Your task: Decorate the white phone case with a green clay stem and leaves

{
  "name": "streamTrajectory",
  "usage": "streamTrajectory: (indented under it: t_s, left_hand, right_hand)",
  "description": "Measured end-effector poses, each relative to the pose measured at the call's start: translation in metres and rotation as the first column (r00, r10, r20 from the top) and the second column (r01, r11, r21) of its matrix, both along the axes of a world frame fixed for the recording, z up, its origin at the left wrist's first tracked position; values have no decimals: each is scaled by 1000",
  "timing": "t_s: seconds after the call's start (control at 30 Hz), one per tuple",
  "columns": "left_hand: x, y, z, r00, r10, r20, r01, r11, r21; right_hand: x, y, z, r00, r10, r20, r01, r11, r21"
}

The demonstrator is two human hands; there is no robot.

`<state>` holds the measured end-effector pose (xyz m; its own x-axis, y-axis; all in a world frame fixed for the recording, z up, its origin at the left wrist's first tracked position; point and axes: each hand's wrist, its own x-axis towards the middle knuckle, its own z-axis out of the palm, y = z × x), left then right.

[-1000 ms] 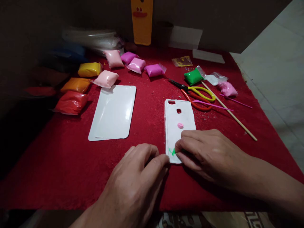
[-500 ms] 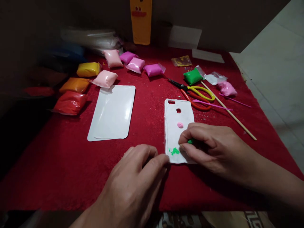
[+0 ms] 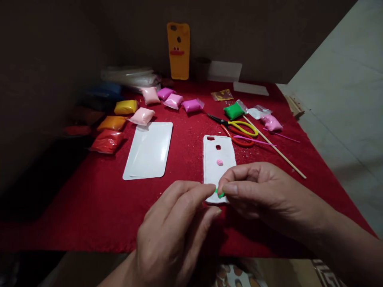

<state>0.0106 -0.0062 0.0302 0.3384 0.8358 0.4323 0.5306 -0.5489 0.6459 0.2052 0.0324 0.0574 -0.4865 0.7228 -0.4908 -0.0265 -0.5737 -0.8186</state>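
Note:
A white clay-covered phone case (image 3: 226, 151) lies on the red cloth with its camera cutout at the far end. One small pink clay piece (image 3: 220, 162) sits in its middle. My right hand (image 3: 260, 187) pinches a bit of green clay (image 3: 221, 195) between thumb and forefinger over the lower part of the case. Behind those fingers, the green patch on the case is mostly hidden. My left hand (image 3: 176, 217) is at the case's lower left, its thumb and forefinger apart with nothing between them. A trace of green shows on the left thumb tip.
Beyond the case lie scissors (image 3: 239, 129), a wooden stick (image 3: 278, 149) and a green clay packet (image 3: 234, 111). White cards (image 3: 151, 151) and several coloured packets, including a red one (image 3: 107, 140), are at left. A yellow phone case (image 3: 179, 63) leans against the back wall.
My left hand has come off the case's corner, and its thumb and forefinger have parted. My right hand has shifted over the green patch. The camera view has tilted up.

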Motion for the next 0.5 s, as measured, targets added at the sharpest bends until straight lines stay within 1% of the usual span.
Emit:
streamTrajectory:
  t_s: [0.13, 0.27, 0.33, 0.4, 0.5]
  left_hand:
    - [8, -3, 5, 1000, 1, 9, -2, 996, 89]
    - [11, -9, 3, 999, 24, -28, -17, 971, 239]
    - [11, -14, 2, 998, 42, -47, -28, 960, 279]
    - [11, -18, 4, 999, 33, -30, -25, 966, 256]
    - [13, -25, 7, 996, 27, 91, -36, 993, 109]
  right_hand:
    - [-7, -13, -1, 991, -54, -120, 44, 995, -84]
    - [-11, -28, -5, 973, -152, -174, 125, 980, -157]
    - [-11, -36, -8, 960, -175, -220, 136, 974, -180]
    - [-10, -43, -11, 944, -191, -270, 145, 973, -183]
    - [-10, -53, -17, 915, -248, -318, 199, 963, -180]
